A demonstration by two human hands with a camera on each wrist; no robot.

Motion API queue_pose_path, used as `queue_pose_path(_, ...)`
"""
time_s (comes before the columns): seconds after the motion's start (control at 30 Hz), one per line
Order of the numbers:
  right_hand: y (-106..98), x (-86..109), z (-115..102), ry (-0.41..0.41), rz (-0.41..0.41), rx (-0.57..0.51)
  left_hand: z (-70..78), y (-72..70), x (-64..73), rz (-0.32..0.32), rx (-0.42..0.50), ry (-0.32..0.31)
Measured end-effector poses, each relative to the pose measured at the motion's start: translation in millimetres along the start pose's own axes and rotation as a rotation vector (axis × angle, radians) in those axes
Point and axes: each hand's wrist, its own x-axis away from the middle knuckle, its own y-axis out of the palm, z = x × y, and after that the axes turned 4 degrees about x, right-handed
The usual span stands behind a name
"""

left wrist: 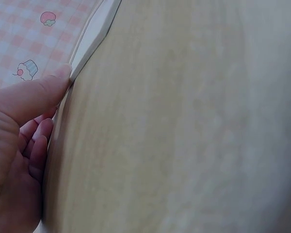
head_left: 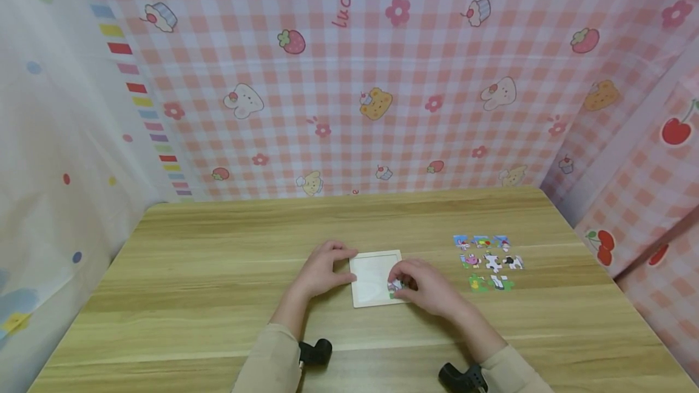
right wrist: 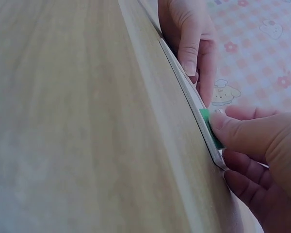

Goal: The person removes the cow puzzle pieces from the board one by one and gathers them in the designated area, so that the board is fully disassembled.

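A shallow, pale wooden puzzle tray (head_left: pixel 371 278) lies flat on the table. My left hand (head_left: pixel 319 268) is at its left side, thumb and forefinger spread apart and both touching the edge. In the left wrist view, the thumb (left wrist: pixel 43 94) rests against the tray's rim (left wrist: pixel 96 41). Over the tray's lower right corner, my right hand (head_left: pixel 431 287) pinches a jigsaw piece (head_left: pixel 394 287) between thumb and fingers. The right wrist view shows the piece's green edge (right wrist: pixel 212 132) at the rim; whether it lies flat inside is hidden by the fingers.
Several colourful jigsaw pieces (head_left: pixel 492 262) lie in loose rows on the table to the right of the tray. The wood-grain table (head_left: pixel 218 272) is bordered by a pink checked cloth (head_left: pixel 338 156) at the back and hanging cloths at both sides.
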Motion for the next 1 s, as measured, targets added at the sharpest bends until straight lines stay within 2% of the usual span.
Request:
queue_pose_path(0.47,0,0.0,1,0.038,-0.010,-0.048,-0.3,0.3,-0.4,0.004,-0.001,-0.008)
queue_pose_path(0.77,-7,6.3,3,0.053,0.037,-0.098,-0.5,-0.8,-0.4,-0.006,-0.019,0.018)
queue_pose_path(1.0,-15,16.2,8,0.029,0.096,-0.124,1.1,-1.8,0.5,-0.010,-0.012,0.006)
